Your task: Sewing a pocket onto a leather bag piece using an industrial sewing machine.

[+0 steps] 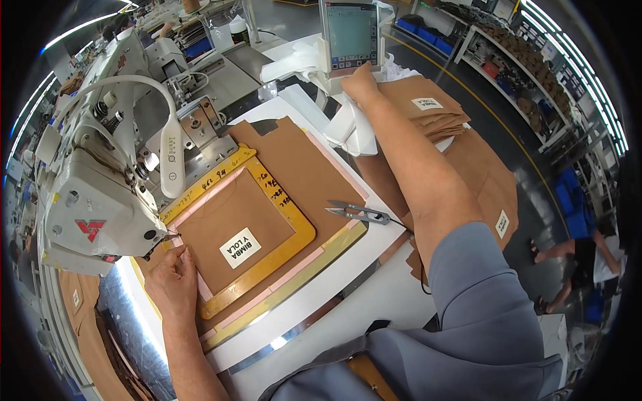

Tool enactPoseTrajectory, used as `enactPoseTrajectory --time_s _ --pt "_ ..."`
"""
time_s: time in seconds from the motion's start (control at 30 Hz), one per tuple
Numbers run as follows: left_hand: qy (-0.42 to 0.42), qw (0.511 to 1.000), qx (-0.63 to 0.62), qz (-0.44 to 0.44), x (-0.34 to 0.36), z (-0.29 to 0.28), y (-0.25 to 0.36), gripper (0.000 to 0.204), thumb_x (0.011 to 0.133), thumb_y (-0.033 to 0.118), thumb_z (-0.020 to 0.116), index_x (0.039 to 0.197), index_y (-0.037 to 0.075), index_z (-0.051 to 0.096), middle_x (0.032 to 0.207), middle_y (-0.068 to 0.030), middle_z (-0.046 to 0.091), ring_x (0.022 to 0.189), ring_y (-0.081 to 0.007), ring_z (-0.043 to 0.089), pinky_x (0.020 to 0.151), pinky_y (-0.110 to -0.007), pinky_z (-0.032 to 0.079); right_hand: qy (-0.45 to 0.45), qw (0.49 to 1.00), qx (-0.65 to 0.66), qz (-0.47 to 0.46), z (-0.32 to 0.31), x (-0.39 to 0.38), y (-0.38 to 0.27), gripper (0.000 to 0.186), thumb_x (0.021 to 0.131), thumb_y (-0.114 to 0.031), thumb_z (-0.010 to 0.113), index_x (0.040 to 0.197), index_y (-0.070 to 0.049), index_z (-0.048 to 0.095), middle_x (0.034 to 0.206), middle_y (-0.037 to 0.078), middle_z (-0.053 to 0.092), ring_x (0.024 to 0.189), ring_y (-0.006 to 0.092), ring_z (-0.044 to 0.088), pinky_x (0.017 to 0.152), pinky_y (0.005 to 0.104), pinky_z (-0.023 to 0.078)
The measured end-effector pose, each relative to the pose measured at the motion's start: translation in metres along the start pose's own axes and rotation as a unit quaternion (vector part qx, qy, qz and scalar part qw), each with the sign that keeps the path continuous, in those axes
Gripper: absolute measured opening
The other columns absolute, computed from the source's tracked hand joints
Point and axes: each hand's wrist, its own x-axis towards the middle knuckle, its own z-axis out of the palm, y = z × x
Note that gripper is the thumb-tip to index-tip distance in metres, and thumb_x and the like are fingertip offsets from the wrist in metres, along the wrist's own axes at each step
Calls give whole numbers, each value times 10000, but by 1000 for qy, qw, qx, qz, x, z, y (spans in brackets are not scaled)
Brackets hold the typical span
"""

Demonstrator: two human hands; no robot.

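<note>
My left hand (172, 279) is closed beside the white sewing machine's needle area (171, 235), on the left side of a yellow template frame (274, 267); what its fingers pinch is unclear. Inside the frame is a brown panel (261, 220) with a white label and a pink strip along its edge, over a larger brown board (307, 160). My right hand (359, 84) reaches to the lower edge of an upright touchscreen (351, 37), a finger at it, the others mostly hidden. Thread snips (358, 212) lie to the right of the frame.
Brown panel stacks (485, 177) are under and beside my right arm, with white material (351, 127) near them. More brown pieces (80, 284) lie at left. A shelf rack (508, 73) and blue bins (572, 200) stand beyond the right side, where another person (602, 260) is partly visible.
</note>
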Motion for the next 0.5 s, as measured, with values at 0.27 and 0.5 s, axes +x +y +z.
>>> enactPoseTrajectory --time_s 0.27,0.5 --pt "1 1000 -13 7 3 1 1 151 878 215 749 961 95 787 561 -111 585 508 -255 595 529 -386 459 -37 997 65 25 -1 15 9 973 873 -122 632 1550 135 -18 1416 347 512 1315 401 550 1127 371 419" --pt "-9 1000 0 -3 -1 -1 -2 149 871 218 752 958 102 787 552 -102 574 507 -264 592 533 -384 462 -37 996 73 24 9 17 10 971 864 -130 634 1549 140 2 1406 352 518 1322 404 543 1129 374 416"
